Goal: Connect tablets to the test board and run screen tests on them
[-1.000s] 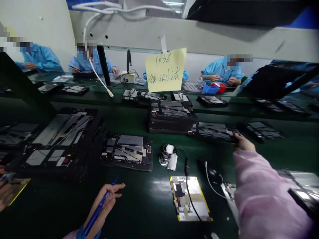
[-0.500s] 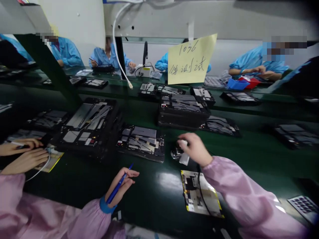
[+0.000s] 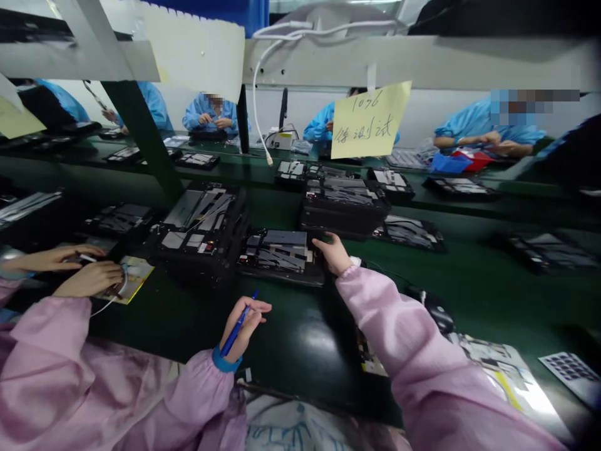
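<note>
My left hand (image 3: 245,322) is closed round a blue pen (image 3: 240,326) over the near side of the bench. Ahead, my right hand (image 3: 333,252) has its fingers at the right edge of an opened tablet (image 3: 282,250) with grey batteries and dark ribbon cables showing. That tablet lies flat, and its lower edge looks thick; whether a second one sits beneath it I cannot tell. A tall stack of opened tablets (image 3: 200,219) stands just left of it. Partly behind my right sleeve lies a yellow-edged panel (image 3: 370,357).
At the left, a co-worker's hands (image 3: 94,275) work over another yellow-edged panel (image 3: 141,275). Another tablet stack (image 3: 345,207) stands behind. A black mouse-shaped object (image 3: 439,313) and a sticker sheet (image 3: 570,373) lie right. A paper note (image 3: 370,122) and white cable (image 3: 256,94) hang above.
My right hand has moved left from a small shiny object to the tablet's right edge. My left hand still holds the pen. The view has shifted, bringing more of the left side in.
</note>
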`<state>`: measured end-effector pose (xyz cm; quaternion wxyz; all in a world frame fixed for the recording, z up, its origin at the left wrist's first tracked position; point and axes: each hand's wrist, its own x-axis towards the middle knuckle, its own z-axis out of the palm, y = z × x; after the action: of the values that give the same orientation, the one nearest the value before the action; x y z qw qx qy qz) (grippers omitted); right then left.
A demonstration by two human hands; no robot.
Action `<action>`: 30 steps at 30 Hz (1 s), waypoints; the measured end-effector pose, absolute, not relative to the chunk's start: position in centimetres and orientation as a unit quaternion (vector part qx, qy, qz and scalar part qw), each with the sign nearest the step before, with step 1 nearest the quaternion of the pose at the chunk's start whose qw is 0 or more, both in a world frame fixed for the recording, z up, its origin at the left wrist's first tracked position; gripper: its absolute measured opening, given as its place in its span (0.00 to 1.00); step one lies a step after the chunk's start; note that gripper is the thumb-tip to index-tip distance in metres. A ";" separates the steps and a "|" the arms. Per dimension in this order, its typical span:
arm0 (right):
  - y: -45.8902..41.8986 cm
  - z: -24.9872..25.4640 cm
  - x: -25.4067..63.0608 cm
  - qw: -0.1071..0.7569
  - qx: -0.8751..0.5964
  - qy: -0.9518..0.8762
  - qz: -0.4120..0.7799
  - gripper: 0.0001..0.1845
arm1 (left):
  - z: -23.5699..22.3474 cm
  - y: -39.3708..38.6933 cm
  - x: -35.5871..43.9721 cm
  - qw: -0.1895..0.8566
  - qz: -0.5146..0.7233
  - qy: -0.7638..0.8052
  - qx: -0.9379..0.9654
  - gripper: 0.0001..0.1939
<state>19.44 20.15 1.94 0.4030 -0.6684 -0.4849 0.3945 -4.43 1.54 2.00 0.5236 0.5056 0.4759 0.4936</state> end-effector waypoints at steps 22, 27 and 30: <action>-1.8 -2.1 19.3 0.337 -0.631 -0.645 0.269 0.48 | 1.3 0.0 -8.9 0.298 0.352 0.661 0.592 0.11; -2.4 -1.7 18.3 0.303 -0.631 -0.676 0.230 0.37 | 2.5 0.2 -8.6 0.296 0.323 0.668 0.602 0.11; -2.3 -1.6 18.4 0.308 -0.627 -0.677 0.233 0.28 | 3.2 0.2 -8.8 0.321 0.328 0.657 0.598 0.12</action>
<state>18.35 -2.29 -1.61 0.3083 -0.6267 -0.6768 0.2328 -8.84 0.22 3.20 0.3215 0.5977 0.6572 0.3277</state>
